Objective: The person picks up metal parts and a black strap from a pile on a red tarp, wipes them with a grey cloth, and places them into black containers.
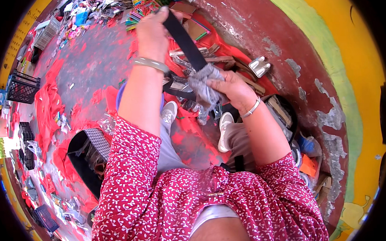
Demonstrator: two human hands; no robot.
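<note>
My left hand (151,35) is raised at the upper middle, its fingers closed on one end of a wide black strap (184,40). From there the strap runs taut down to the right. Lower down, my right hand (234,89) grips a crumpled grey cloth (205,84), thumb on top, with the cloth bunched around the strap. A further black length of strap shows below the cloth and loops left toward my left forearm. Whatever joins the two lengths is hidden by the cloth.
Wood pieces and clear plastic lie on red sheeting before my feet. A metal object (259,67) rests near the peeling wall (279,28). Black containers (81,160) stand either side of my legs. A black crate (24,87) and heaped small goods (81,18) lie farther left.
</note>
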